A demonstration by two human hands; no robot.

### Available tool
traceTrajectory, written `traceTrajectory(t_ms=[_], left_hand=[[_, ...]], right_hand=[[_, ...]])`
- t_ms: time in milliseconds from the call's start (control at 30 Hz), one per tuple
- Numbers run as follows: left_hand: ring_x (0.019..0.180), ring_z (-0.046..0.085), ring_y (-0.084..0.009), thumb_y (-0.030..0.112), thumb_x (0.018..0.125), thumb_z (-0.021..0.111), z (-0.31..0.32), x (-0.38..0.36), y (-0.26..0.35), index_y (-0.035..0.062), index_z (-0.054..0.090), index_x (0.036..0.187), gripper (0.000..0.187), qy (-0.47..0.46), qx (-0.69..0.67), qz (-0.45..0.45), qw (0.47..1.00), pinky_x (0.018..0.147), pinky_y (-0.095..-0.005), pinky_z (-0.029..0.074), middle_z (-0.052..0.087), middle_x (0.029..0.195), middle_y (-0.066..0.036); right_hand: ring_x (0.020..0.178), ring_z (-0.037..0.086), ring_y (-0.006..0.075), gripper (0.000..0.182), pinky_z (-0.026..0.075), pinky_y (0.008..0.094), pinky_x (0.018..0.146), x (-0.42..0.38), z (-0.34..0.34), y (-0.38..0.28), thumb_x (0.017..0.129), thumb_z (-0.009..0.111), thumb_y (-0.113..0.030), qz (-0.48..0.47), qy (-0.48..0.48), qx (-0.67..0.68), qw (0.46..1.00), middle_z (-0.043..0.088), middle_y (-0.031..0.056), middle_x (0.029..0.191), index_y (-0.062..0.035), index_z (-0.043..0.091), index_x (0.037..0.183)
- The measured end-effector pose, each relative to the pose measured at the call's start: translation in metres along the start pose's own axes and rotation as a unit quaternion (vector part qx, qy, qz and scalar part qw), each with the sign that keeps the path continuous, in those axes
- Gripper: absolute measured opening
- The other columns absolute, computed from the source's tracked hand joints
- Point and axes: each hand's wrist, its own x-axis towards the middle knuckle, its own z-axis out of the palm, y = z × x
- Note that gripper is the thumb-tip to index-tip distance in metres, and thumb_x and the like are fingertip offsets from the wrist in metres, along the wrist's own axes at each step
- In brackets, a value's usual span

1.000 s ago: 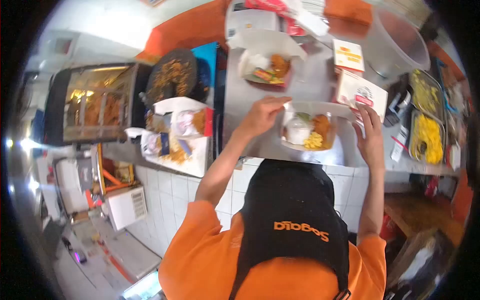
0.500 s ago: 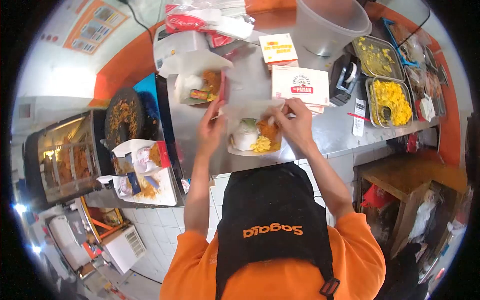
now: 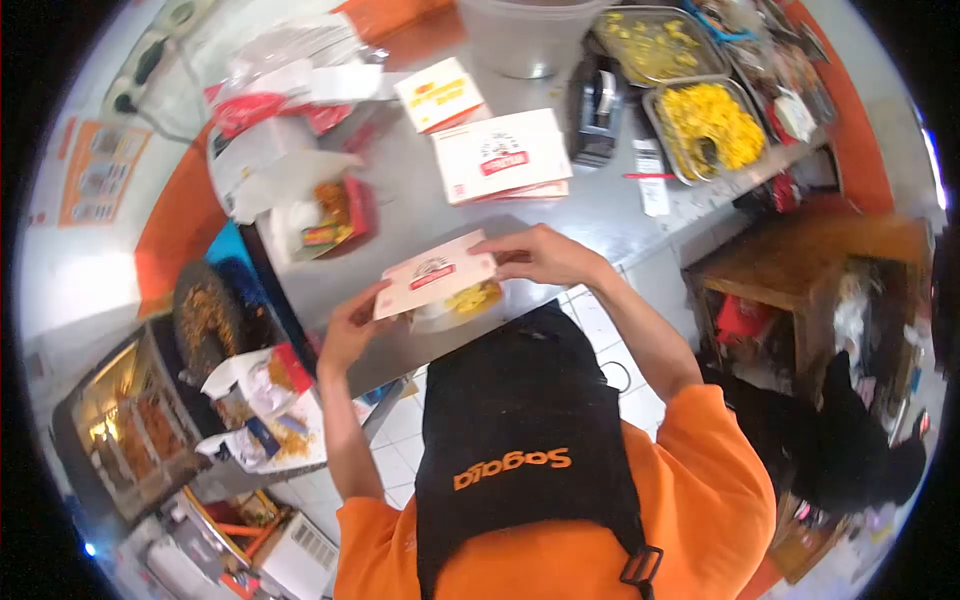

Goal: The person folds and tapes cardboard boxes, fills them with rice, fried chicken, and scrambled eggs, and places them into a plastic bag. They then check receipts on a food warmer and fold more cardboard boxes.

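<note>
A food box with a printed white lid (image 3: 435, 273) lies at the near edge of the steel counter, its lid partly lowered over the food. Yellow egg (image 3: 472, 298) shows below the lid's edge, with white rice beside it. My left hand (image 3: 350, 335) grips the lid's left corner. At the right end, my right hand (image 3: 540, 255) has its fingers closed on the lid's edge. An open box (image 3: 325, 222) with fried chicken and a sachet sits behind my left hand. Closed printed boxes (image 3: 503, 155) are stacked beyond the held one.
Two metal trays of yellow egg (image 3: 708, 130) stand at the back right, beside a black dispenser (image 3: 597, 110) and a paper slip (image 3: 650, 178). A clear bucket (image 3: 530, 40) is at the back. Left are a stone mortar (image 3: 207, 315) and a glass food warmer (image 3: 135, 410).
The box's lid has come down over the food, its printed side now showing. Both hands have shifted to the lid's ends, and the whole view has turned.
</note>
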Motion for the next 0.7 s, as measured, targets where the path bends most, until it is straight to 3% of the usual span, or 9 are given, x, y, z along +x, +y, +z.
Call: traceTrajectory(t_ms=[67,167,200,333,433,533,633,700], left_hand=[[0.116,0.067,-0.0221,-0.014,0.082,0.070,-0.003,0.000,-0.012,0.0015,0.057,0.143,0.063,0.001,0.000,-0.013,1.000,0.101,-0.0355,0.053,0.068,0.129,-0.013],[0.114,0.068,-0.0228,-0.014,0.079,0.073,-0.005,0.002,-0.037,0.0034,0.063,0.138,0.063,0.015,0.018,-0.034,0.999,0.101,-0.0349,0.053,0.069,0.128,-0.014],[0.114,0.068,-0.0229,-0.014,0.078,0.073,-0.003,0.002,-0.036,0.0050,0.064,0.137,0.063,0.011,0.047,-0.018,0.999,0.101,-0.0351,0.053,0.069,0.129,-0.014],[0.111,0.070,-0.0233,-0.015,0.077,0.071,-0.002,0.001,-0.030,0.0126,0.069,0.134,0.064,0.020,0.269,0.029,0.962,0.101,-0.0355,0.052,0.072,0.126,-0.016],[0.125,0.063,-0.0317,0.000,0.073,0.081,0.001,-0.001,-0.020,0.0157,0.071,0.131,0.061,-0.002,0.273,-0.036,0.961,0.107,-0.0434,0.048,0.064,0.137,-0.021],[0.144,0.043,-0.0409,0.020,0.061,0.091,0.012,-0.002,0.024,0.0116,0.060,0.143,0.089,-0.009,0.563,0.159,0.811,0.114,-0.0514,0.040,0.046,0.155,-0.024],[0.150,0.025,-0.0454,0.029,0.053,0.094,0.062,0.017,0.063,0.0045,0.038,0.155,0.119,-0.073,0.523,0.129,0.839,0.118,-0.0562,0.032,0.027,0.164,-0.024],[0.149,0.027,-0.0457,0.027,0.059,0.091,0.069,0.026,0.048,0.0011,0.026,0.158,0.121,-0.083,0.539,0.108,0.831,0.118,-0.0565,0.032,0.027,0.162,-0.025]], right_hand=[[0.108,0.072,0.0244,0.053,0.055,0.0370,0.098,0.001,0.001,0.015,0.087,0.077,-0.009,-0.003,-0.038,0.032,0.999,0.075,0.0125,0.116,-0.0113,0.060,0.137],[0.112,0.070,0.0304,0.051,0.053,0.0412,0.101,-0.005,0.007,0.035,0.088,0.077,-0.012,-0.066,-0.046,-0.047,0.996,0.071,0.0148,0.124,-0.0114,0.059,0.136],[0.119,0.064,0.0350,0.054,0.052,0.0448,0.103,-0.011,0.006,0.022,0.088,0.076,-0.014,-0.030,-0.041,-0.167,0.985,0.066,0.0168,0.133,-0.0136,0.059,0.139],[0.119,0.062,0.0364,0.059,0.052,0.0449,0.100,-0.017,0.010,0.042,0.089,0.073,-0.017,-0.130,-0.046,-0.270,0.953,0.062,0.0187,0.137,-0.0154,0.056,0.146],[0.111,0.066,0.0337,0.052,0.052,0.0433,0.098,-0.017,0.026,0.053,0.083,0.075,-0.022,-0.197,0.031,-0.420,0.885,0.067,0.0175,0.128,-0.0086,0.065,0.133],[0.126,0.058,0.0354,0.056,0.051,0.0450,0.101,-0.013,0.028,0.003,0.086,0.072,-0.025,-0.107,0.015,-0.421,0.901,0.057,0.0215,0.141,-0.0083,0.061,0.138],[0.136,0.048,0.0391,0.082,0.048,0.0479,0.107,0.007,0.041,-0.005,0.076,0.082,-0.028,-0.159,0.037,-0.494,0.854,0.046,0.0223,0.150,-0.0105,0.049,0.149],[0.141,0.041,0.0426,0.092,0.045,0.0507,0.111,0.026,0.058,0.019,0.072,0.085,-0.030,-0.165,0.041,-0.515,0.840,0.040,0.0232,0.155,-0.0122,0.045,0.153]])
